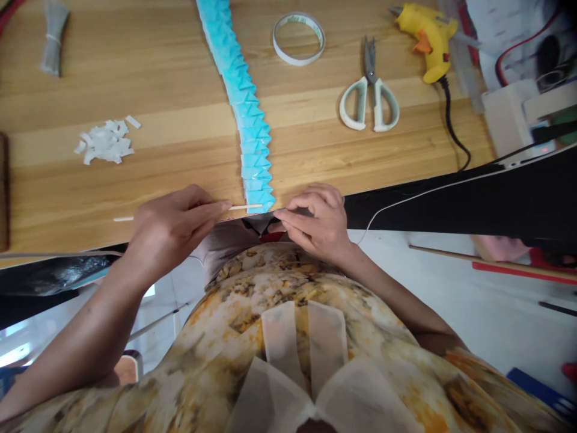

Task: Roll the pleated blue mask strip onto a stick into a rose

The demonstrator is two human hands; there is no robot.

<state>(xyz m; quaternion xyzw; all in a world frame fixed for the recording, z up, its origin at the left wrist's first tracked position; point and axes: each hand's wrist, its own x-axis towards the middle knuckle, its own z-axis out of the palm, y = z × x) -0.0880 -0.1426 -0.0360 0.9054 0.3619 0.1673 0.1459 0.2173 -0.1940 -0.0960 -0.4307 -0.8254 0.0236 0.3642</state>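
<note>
A long light-blue strip of folded, pleated pieces (247, 114) runs down the table to its front edge. My left hand (174, 222) pinches a thin whitish stick (246, 207) between thumb and forefinger. The stick's tip lies over the near end of the blue strip. On the other side of that end, my right hand (318, 219) is closed with thumb and forefinger together, close to the strip's corner. Whether those fingertips hold anything is too small to tell.
White scraps (106, 143) lie in a pile at the left, and a short white strip (123, 219) near the edge. Beyond are a tape roll (299, 60), scissors (370, 90) and a yellow glue gun (426, 39) with its cord. A bundle of grey strips (54, 39) lies far left.
</note>
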